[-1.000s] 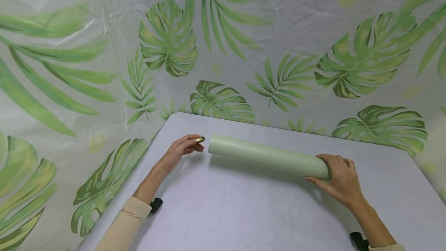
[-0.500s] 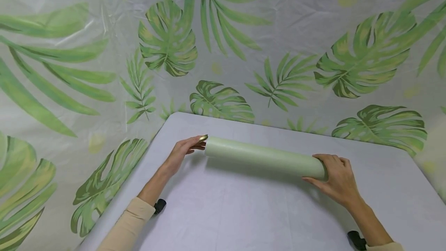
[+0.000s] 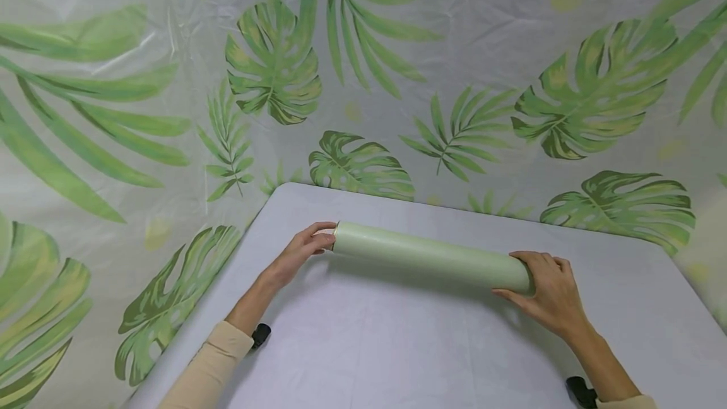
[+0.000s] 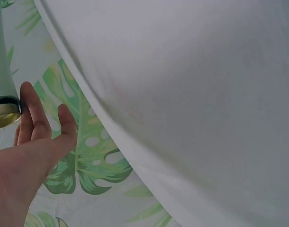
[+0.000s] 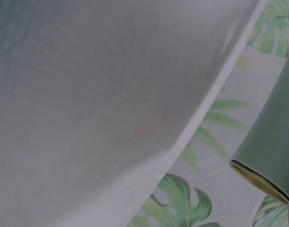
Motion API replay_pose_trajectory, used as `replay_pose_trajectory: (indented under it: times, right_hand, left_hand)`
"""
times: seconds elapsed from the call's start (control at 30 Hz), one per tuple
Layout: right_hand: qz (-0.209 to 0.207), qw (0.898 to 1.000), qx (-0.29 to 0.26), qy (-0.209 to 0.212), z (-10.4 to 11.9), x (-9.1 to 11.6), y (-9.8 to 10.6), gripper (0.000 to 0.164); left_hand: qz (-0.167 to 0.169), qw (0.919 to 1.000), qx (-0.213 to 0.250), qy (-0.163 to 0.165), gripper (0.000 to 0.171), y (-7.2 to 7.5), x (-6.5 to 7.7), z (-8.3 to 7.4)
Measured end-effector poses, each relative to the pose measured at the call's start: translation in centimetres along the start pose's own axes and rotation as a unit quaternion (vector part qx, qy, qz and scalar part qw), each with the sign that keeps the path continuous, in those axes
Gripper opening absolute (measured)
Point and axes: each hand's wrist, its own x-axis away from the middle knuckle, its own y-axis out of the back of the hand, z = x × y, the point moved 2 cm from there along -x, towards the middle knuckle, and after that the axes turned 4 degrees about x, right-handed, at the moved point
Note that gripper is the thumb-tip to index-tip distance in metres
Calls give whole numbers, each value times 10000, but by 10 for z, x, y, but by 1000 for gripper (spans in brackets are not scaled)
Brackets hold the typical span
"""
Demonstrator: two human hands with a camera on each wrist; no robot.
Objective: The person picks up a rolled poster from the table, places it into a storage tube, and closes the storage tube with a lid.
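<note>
A long pale green tube (image 3: 431, 254) is held slightly above the white table, roughly level. My right hand (image 3: 553, 292) grips its right end, thumb below and fingers over the top. In the right wrist view, a gold-coloured rim (image 5: 260, 182) shows at one end of the tube, with a fingertip at the edge. My left hand (image 3: 301, 254) holds a thin gold lid (image 4: 7, 113) by its edge against the tube's left end. In the left wrist view, two digits stand beside the lid and tube, the rest partly hidden. Whether the lid is fully seated I cannot tell.
A white cloth covers the table (image 3: 397, 352), and its far edge meets a leaf-patterned curtain or sheet (image 3: 363, 112). Black wrist devices (image 3: 261, 336) hang by both forearms.
My left hand has brought the lid to the tube's left end, turning it from a tilt to flush against the opening. The tube has shifted slightly left with my right hand.
</note>
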Motion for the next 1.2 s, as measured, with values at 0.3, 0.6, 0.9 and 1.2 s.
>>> replay_pose_trajectory:
  times: [0.3,0.6,0.9,1.2]
  right_hand:
    - [21,10000,66,-6,0,-1,1,88]
    - [53,10000,46,-6,3,-2,1,89]
    - [100,9999,49,-48,5,-1,-1,89]
    - [126,9999,49,5,5,-2,-1,88]
  left_hand:
    - [641,9972,-206,-316,56,1,0,-1]
    - [792,9959,-245,-350,52,1,3,-1]
    - [771,9959,-246,-405,52,3,3,1]
    - [810,9953,-194,-499,53,5,3,2]
